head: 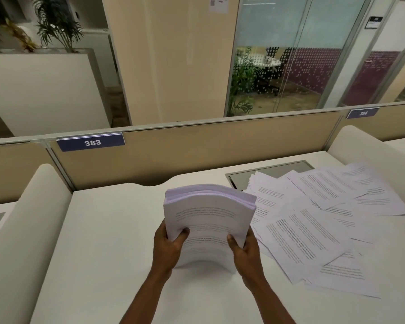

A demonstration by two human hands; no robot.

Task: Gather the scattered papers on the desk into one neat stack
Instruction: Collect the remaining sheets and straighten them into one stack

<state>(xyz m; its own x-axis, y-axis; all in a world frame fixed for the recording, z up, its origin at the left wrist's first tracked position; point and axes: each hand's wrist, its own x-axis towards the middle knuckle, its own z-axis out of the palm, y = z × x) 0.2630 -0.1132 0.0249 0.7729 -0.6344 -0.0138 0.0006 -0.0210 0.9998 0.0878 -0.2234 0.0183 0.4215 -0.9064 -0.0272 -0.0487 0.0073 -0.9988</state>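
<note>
Head view. You hold a thick stack of white printed paper sheets (208, 220) upright on its lower edge, which touches the white laminate desk (103, 242) near the middle front. The stack bows: its top edge arches up and away from you, printed face toward the camera.

Your left hand (167, 247) grips the stack's lower left side, thumb across the front face, other fingers hidden behind the sheets. Your right hand (246, 251) grips the lower right side the same way, thumb on the front, fingers wrapped behind. Both hands are clenched on the stack; both forearms are bare.

To the right of the stack, loose white printed sheets (325, 218) lie flat on the desk, overlapping at mixed angles, spreading from beside the stack toward the right edge. The farthest of them cover part of a grey rectangular cable hatch (267, 173) set into the desk top.

Behind the desk stands a beige partition panel (197, 155) carrying a blue number plate reading 383 (91, 142). A second blue plate (362, 113) sits further right; its number is blurred.
</note>
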